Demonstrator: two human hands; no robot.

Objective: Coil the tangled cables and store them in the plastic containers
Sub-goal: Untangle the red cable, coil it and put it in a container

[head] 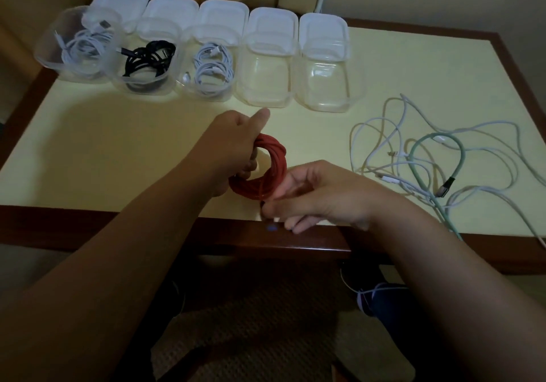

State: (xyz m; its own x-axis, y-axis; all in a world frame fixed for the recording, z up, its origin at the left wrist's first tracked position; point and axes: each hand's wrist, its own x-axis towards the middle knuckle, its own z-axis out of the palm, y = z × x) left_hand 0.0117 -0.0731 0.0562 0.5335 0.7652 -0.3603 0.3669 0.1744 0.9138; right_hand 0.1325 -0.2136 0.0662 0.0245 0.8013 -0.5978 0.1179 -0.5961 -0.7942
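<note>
Above the table's (88, 151) near edge, the left hand (233, 142) grips the red cable coil (267, 171); the right hand (319, 195) pinches its loose end.

A pale yellow counter (118, 145) with a dark wooden border carries five clear plastic containers (266, 71) in a row along its far edge, their lids (271, 22) lined up behind them. The three nearest the far left corner hold coiled cables. Toward the right edge lies a tangle of white and green cables (428, 157).
</note>
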